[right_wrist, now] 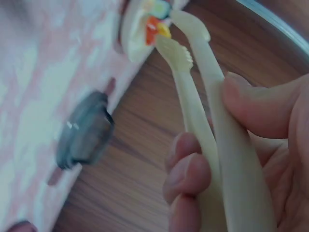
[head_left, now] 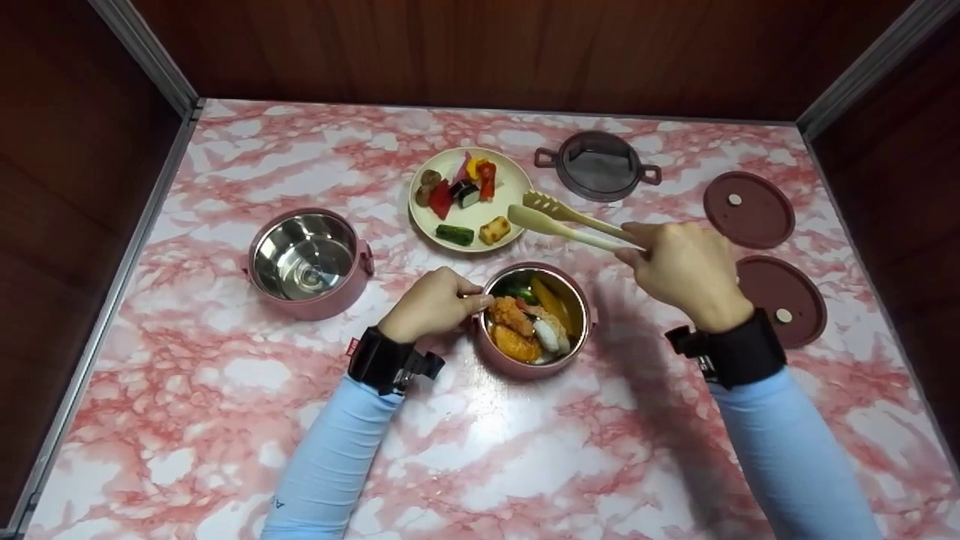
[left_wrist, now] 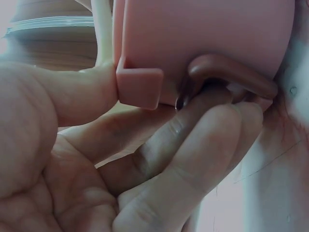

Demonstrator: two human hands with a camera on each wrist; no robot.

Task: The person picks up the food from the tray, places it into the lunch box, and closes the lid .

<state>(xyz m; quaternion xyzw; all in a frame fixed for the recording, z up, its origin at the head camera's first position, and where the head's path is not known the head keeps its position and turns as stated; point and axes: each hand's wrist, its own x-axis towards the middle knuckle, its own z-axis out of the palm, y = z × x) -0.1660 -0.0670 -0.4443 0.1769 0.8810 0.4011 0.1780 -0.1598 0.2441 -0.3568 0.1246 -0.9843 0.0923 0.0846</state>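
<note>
A pink steel-lined food container [head_left: 589, 319] stands at the middle of the table, holding fried pieces [head_left: 512, 315], a white piece and some green and yellow food. My left hand [head_left: 433, 304] grips its left side. In the left wrist view, the thumb presses near the rim and the fingers curl under the brown handle [left_wrist: 236, 75]. Pale tongs [head_left: 577, 225] are in my right hand [head_left: 686, 274], pinched between thumb and fingers. Their tips stand slightly apart with nothing between them, at the right edge of a cream plate [head_left: 499, 154] with several vegetable pieces.
A second pink container [head_left: 319, 304], with nothing in it, stands at the left. Behind and right of the plate lies a dark lid with two side handles [head_left: 600, 169]. Two maroon lids [head_left: 761, 214] lie at the right. Wooden panels [head_left: 480, 52] border the marbled table.
</note>
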